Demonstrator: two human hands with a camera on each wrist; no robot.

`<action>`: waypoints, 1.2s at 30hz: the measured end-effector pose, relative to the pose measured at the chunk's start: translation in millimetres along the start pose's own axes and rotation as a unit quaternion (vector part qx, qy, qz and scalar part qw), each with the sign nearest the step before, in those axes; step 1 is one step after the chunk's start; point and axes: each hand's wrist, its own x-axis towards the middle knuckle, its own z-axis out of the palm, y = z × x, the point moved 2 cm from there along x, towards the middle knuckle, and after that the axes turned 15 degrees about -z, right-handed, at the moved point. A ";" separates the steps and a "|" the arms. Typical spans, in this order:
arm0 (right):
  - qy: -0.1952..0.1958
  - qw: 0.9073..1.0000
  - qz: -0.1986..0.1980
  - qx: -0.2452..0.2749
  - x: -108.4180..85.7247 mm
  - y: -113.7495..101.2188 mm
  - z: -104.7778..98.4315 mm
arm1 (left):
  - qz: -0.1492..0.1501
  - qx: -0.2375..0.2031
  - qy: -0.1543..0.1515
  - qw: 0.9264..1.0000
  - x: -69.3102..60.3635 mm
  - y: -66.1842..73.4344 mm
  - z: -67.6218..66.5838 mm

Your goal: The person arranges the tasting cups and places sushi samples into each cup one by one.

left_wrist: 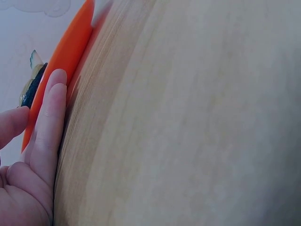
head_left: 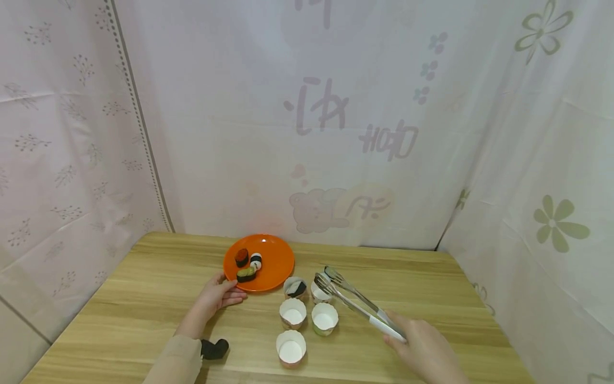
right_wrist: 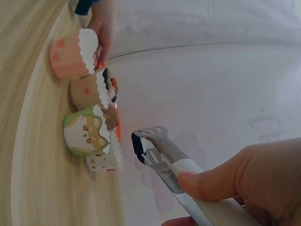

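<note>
My left hand [head_left: 216,295] grips the near-left rim of an orange plate [head_left: 275,266], thumb above and fingers below, as the left wrist view shows. On the plate sit a red-topped sushi piece [head_left: 242,258], a white one with a dark band [head_left: 256,261] and a green-topped one [head_left: 247,274]. My right hand [head_left: 422,341] holds metal tongs [head_left: 355,307] with white handles. Between the tong tips is a small dark-banded piece [right_wrist: 138,148], above the back-right paper cup [head_left: 320,293]. The back-left cup [head_left: 289,290] contains a black-and-white piece [head_left: 297,288].
Nearer me stand more paper cups: a brown one [head_left: 292,314], a green one with an animal print [right_wrist: 87,133] and a pink one [right_wrist: 70,56]. They sit close together on the wooden table [head_left: 408,277]. Printed curtains [head_left: 240,133] hang behind and at both sides.
</note>
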 end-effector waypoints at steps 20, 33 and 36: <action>-0.010 1.000 0.008 0.002 -1.7 2.2 3.9 | -0.009 0.004 -0.001 1.000 -0.9 -0.8 -0.1; -0.011 1.000 0.009 0.006 -1.9 3.0 6.2 | -0.006 -0.005 0.001 1.000 1.4 0.9 0.0; -0.012 1.000 0.009 0.007 -1.9 2.9 6.3 | -0.009 -0.008 0.002 1.000 2.0 -0.2 -0.4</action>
